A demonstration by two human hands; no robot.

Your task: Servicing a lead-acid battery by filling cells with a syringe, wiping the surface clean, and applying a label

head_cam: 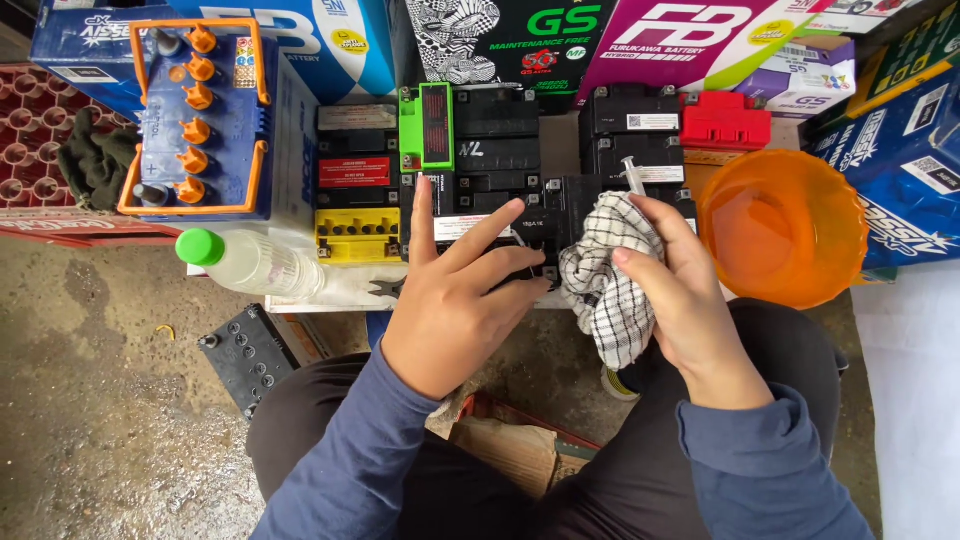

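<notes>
The left hand (455,290) lies flat and spread on a small black battery (490,225), fingers fanned across its top and gripping nothing. This battery sits at the front edge of the low counter (330,290), just left of the orange bowl (785,225). The right hand (675,285) is closed around a checked cloth (610,280) bunched against the battery's right side, and a thin clear syringe (633,175) sticks up from the cloth; whether the fingers also pinch the syringe I cannot tell.

Behind the battery stand more black batteries, one with a green end (425,125). Left of it sits a yellow battery (357,235), then a clear bottle with a green cap (245,260) lying on its side. Farther left stands a blue battery with orange caps (205,115). Behind the bowl is a red block (725,120). Another black battery (245,355) lies on the concrete floor (100,400), below the bottle.
</notes>
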